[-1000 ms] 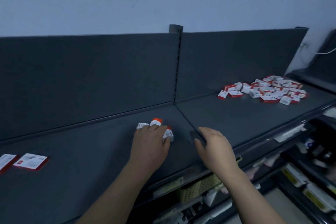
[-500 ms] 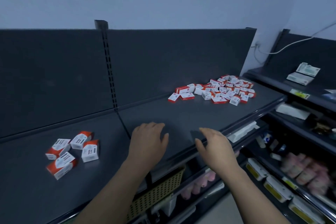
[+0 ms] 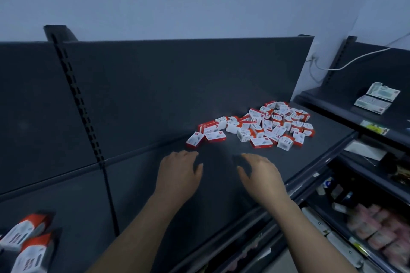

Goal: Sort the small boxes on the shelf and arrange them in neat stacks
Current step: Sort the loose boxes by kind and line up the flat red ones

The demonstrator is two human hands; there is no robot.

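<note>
- A heap of small boxes (image 3: pixel 255 125), red and white, is seen on the dark shelf (image 3: pixel 144 195), far to the right and close to the back wall (image 3: pixel 177 84).
- The heap is stretched from left to right along the back wall. The boxes in it are turned many ways, some flat, some tipped.
- The left hand (image 3: pixel 178 175) is held palm down near the heap's left end. Its fingers are loose and nothing is held.
- The right hand (image 3: pixel 261 179) is held the same way beside it, with nothing in it.
- It cannot be told if the hands touch the shelf.
- Bare shelf is seen between the hands and the heap.
- The front edge (image 3: pixel 310 174) is seen just right of the right hand.
- More boxes (image 3: pixel 26 241), blurred, are seen at the bottom left, well apart from the heap.
</note>
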